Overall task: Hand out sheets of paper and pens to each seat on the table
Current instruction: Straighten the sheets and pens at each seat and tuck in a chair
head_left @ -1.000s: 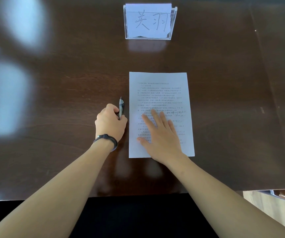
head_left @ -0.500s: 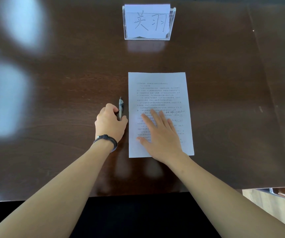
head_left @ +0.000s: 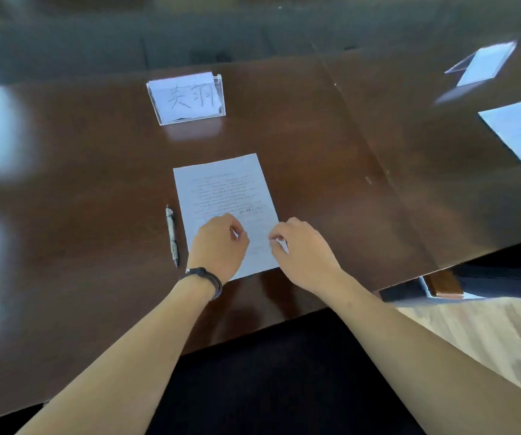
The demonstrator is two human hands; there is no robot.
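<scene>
While hovering loosely curled and empty over the near half of the printed sheet (head_left: 226, 211): left hand (head_left: 218, 244) and right hand (head_left: 304, 251). Just left of sheet, pen (head_left: 171, 235), long axis parallel to sheet's edge, nearer left hand. Beyond sheet, name card holder (head_left: 187, 98)

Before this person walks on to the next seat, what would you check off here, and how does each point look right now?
1. Printed sheet lies flat before the name card holder: ok.
2. Pen lies on the table beside the sheet, apart from it: ok.
3. Left hand free of the pen: ok.
4. Right hand clear of the sheet: cannot tell; it hovers at its edge.
5. Neighbouring sheet has a pen: cannot tell.
</scene>
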